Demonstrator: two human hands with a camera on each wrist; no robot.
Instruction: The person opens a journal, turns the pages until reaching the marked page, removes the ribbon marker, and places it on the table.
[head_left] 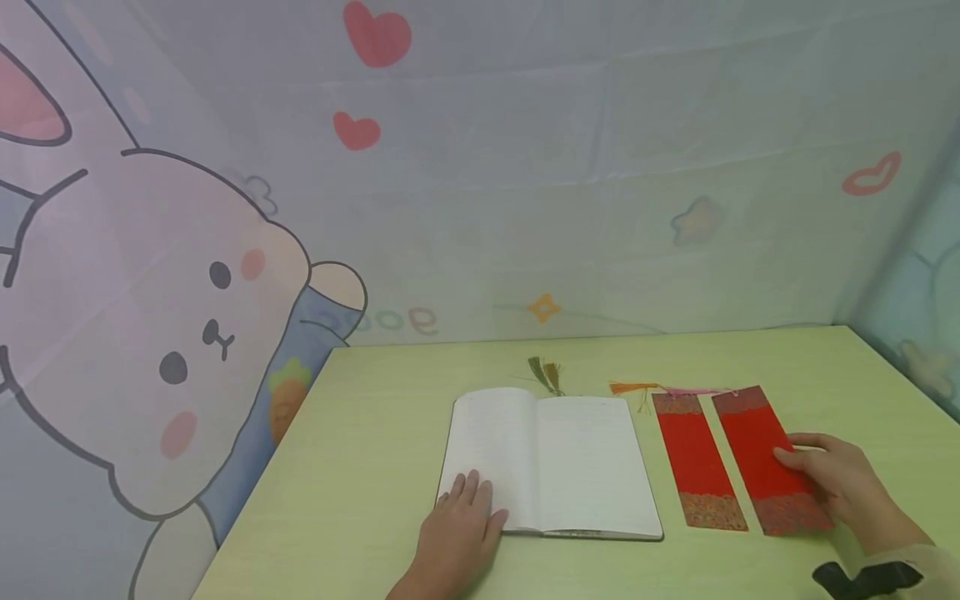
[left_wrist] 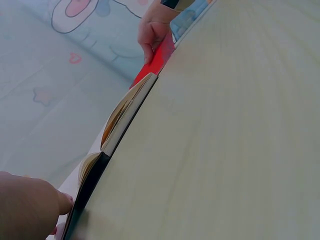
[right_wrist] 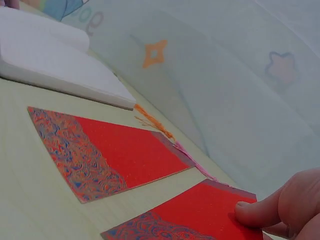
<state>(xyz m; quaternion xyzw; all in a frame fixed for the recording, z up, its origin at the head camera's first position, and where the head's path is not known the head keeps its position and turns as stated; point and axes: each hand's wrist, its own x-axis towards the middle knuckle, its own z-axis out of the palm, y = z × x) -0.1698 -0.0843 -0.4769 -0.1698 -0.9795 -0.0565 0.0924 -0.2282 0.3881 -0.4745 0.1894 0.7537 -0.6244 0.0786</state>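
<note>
An open notebook [head_left: 592, 467] with pale pages lies on the table. My left hand [head_left: 459, 533] rests on the lower part of its left page, fingers stretched out. At the right, my right hand [head_left: 840, 479] pinches the right edge of a red bookmark [head_left: 753, 446] with patterned ends. In the right wrist view the thumb [right_wrist: 255, 212] presses on the bookmark's red face; the fingers beneath are mostly hidden. A second, matching red bookmark [head_left: 697, 454] lies between the notebook and the held one. An orange tassel [head_left: 632, 387] and a pink tassel [head_left: 693, 391] stretch along their top ends.
Green and brown tassels [head_left: 551, 375] stick out past the notebook's top edge. The light-green table [head_left: 360, 433] ends at the back against a printed cloth [head_left: 487, 217] with hearts and a rabbit. More cloth hangs at the right side.
</note>
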